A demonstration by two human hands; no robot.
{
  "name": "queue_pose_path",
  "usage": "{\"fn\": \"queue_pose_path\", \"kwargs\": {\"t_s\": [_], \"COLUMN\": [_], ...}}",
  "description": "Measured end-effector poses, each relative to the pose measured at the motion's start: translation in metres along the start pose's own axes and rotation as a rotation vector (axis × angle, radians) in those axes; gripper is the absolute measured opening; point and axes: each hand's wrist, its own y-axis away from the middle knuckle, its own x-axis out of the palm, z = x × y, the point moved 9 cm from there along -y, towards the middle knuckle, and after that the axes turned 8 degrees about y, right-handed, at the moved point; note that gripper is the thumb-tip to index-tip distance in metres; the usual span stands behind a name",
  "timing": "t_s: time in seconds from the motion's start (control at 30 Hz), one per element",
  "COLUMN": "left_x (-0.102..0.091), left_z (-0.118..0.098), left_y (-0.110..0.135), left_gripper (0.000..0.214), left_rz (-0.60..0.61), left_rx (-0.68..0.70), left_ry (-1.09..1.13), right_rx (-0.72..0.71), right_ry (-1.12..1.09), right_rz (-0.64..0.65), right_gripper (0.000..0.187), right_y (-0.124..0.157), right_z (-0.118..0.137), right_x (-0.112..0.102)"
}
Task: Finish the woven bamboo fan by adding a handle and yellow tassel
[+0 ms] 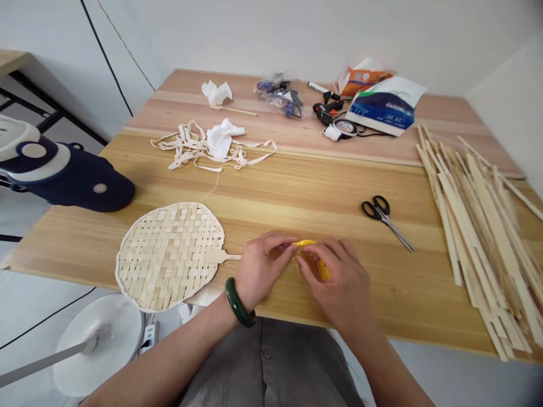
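Left hand (259,270) | right hand (333,278) | fingers (311,254) of both pinch yellow tassel (323,271)

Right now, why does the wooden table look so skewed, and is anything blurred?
In the head view, a wide lens splays the wooden table and stretches the forearms; light is soft, shadows faint, and the left hand and right hand look fairly sharp.

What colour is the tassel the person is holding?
The tassel is bright yellow, shown best in the head view.
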Motion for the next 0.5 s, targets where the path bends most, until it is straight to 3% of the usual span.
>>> {"fn": "queue_pose_path", "kwargs": {"t_s": [0.3, 0.5], "left_x": [-0.001, 0.002], "left_z": [0.014, 0.004], "left_y": [0.001, 0.003], "left_gripper": [0.016, 0.022], "left_rz": [0.04, 0.102], "left_rx": [-0.187, -0.07], "left_ry": [0.08, 0.001], "right_rx": [0.079, 0.2], "right_ry": [-0.097, -0.204], "right_rz": [0.049, 0.052], "right_gripper": [0.016, 0.011], "right_y": [0.009, 0.012], "right_z": [-0.002, -0.011], "right_x": [0.023, 0.033]}}
